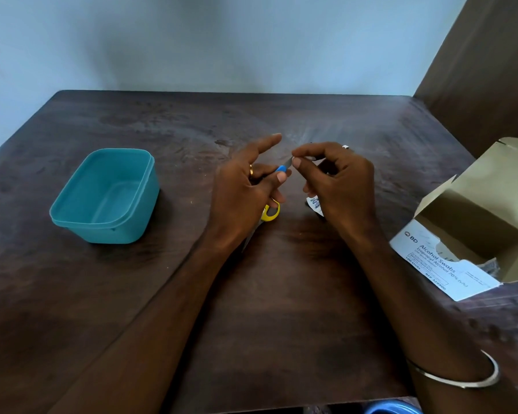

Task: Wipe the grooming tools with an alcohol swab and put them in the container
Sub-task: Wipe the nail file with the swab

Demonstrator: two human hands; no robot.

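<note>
Dark wood grain covers the desk point(162, 294), which stands against a pale blue wall. At its middle the left hand point(245, 192) holds a small tool with a blue handle point(280, 168), thumb and curled fingers wrapped round the handle so the thin metal tip points right, while the forefinger sticks out straight. The right hand point(338, 180) pinches at that tip between thumb and forefinger; the swab itself is too small to make out, but the grip suits wiping the metal end while the other hand steadies the tool. Under the left hand lie scissors with a yellow handle point(270, 212), probably waiting for their turn. A torn swab wrapper point(313, 203) shows below the right hand; whether it rests on the desk or in the lower fingers I cannot tell. To the left, well apart, a teal container point(108, 195) stands with nothing in it, so no tool has been stored yet. Near the right edge an alcohol swab box point(461, 243) lies with its flaps open, contents hidden.
</note>
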